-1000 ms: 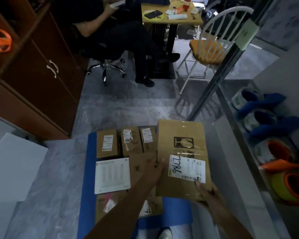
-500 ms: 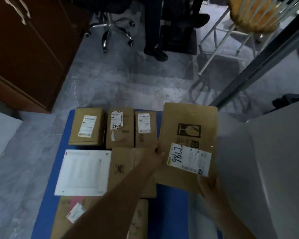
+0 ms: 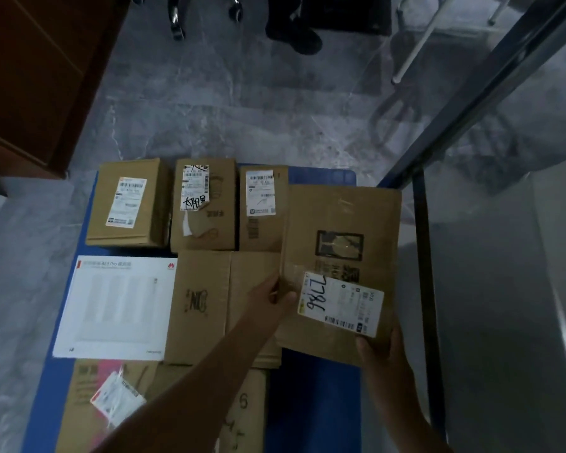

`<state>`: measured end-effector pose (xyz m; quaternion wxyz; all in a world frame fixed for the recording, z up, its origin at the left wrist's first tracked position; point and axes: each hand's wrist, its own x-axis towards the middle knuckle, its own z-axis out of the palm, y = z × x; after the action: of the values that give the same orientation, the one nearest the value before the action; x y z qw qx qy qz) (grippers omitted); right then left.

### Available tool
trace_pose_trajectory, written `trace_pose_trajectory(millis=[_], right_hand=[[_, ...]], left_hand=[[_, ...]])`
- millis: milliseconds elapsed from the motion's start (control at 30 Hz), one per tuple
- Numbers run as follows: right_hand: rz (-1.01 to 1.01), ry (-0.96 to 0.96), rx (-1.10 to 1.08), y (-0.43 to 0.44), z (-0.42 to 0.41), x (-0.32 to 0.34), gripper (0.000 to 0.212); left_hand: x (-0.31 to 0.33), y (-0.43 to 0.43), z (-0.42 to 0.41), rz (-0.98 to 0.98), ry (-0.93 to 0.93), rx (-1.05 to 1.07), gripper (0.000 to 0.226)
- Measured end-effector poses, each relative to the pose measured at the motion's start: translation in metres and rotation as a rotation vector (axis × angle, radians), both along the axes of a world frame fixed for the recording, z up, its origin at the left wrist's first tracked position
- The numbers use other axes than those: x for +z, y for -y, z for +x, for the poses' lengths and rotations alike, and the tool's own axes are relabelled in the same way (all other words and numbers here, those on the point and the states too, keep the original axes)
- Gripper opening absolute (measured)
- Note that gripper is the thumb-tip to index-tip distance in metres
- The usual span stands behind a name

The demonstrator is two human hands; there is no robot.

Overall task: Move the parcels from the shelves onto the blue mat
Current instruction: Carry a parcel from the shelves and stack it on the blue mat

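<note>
Leftmost on the blue mat [image 3: 311, 403] lies a white flat box [image 3: 115, 308]. Behind it stands a row of three small labelled cartons [image 3: 203, 204], and a pink-marked carton [image 3: 89, 397] sits in front of it. Just right of the white box, touching it, lies a plain brown carton [image 3: 200, 305].

Next comes the left hand [image 3: 268, 295], reaching across that brown carton. It pinches the left edge of the large flat parcel [image 3: 340, 230], thumb on the top face and fingers hidden underneath.

The parcel lies face up over the mat's right side, its white label [image 3: 340, 305] marked with handwritten digits. Its far left corner overlaps the rightmost small carton. Whether it already rests on the mat or is just above it cannot be told.

At the parcel's near right corner the right hand [image 3: 383, 351] grips it. The thumb presses beside the label's corner, and the fingers are out of sight below. Right of that runs a grey metal post [image 3: 422, 256].
</note>
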<state>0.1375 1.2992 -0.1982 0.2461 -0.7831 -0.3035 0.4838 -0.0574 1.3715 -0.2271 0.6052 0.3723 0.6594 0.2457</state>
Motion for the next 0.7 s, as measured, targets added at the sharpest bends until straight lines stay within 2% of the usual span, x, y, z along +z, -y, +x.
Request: trace_pose_trajectory(millis=[67,167,300,367,467,533,633,700], right_hand=[[-0.046,0.014,-0.002,-0.002,0.009,-0.007,0.06],[0.013,-0.054,-0.06,-0.016,0.016,-0.02,0.041],[0.031,-0.205,-0.229,-0.034,0.019,-0.049,0.046],[0.035,-0.239,-0.271,-0.04,0.018,-0.065,0.051],[0.04,-0.252,-0.312,-0.038,0.015,-0.085,0.054],[0.061,-0.263,-0.311,-0.033,0.014,-0.096,0.056],[0.089,-0.234,-0.255,-0.025,0.018,-0.107,0.055],[0.091,-0.223,-0.21,-0.021,0.018,-0.106,0.055]], left_hand=[[-0.007,0.002,0.004,-0.016,-0.017,-0.032,0.032],[-0.016,-0.01,0.01,-0.019,-0.029,-0.033,0.046],[-0.037,-0.028,0.015,-0.03,-0.048,-0.029,0.061],[-0.048,-0.031,0.015,-0.015,-0.141,-0.085,0.067],[-0.06,-0.028,0.016,0.067,-0.325,-0.183,0.064],[-0.065,-0.025,0.018,0.081,-0.372,-0.159,0.062],[-0.066,-0.019,0.019,0.057,-0.314,-0.028,0.06],[-0.068,-0.013,0.014,0.083,-0.35,0.006,0.063]])
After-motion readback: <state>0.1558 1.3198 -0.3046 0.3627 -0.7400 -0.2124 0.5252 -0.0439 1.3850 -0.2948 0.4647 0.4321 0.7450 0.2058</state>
